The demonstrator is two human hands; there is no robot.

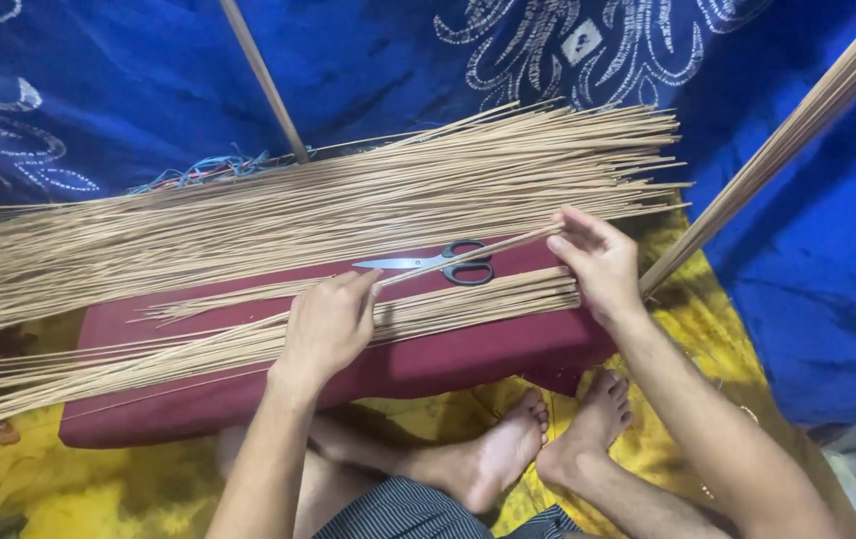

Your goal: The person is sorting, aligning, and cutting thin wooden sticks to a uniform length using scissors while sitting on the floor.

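Blue patterned cloth (128,80) hangs at the far side, above a yellow floor covering (68,489). Near the person lies a long maroon cushion (468,359), with a broad heap of thin tan sticks (298,215) across its far edge and a smaller bundle of sticks (448,304) along its near edge. Black-handled scissors (438,264) rest between them. One thin stick (468,253) is pinched at its ends by the left hand (328,324) and right hand (597,262).

Evenly and fairly brightly lit from above, with soft, short shadows under the thin sticks (328,200) and below the maroon cushion (468,359). No harsh glare. Sharp at centre; slightly soft and stretched toward the edges, darker at lower left.
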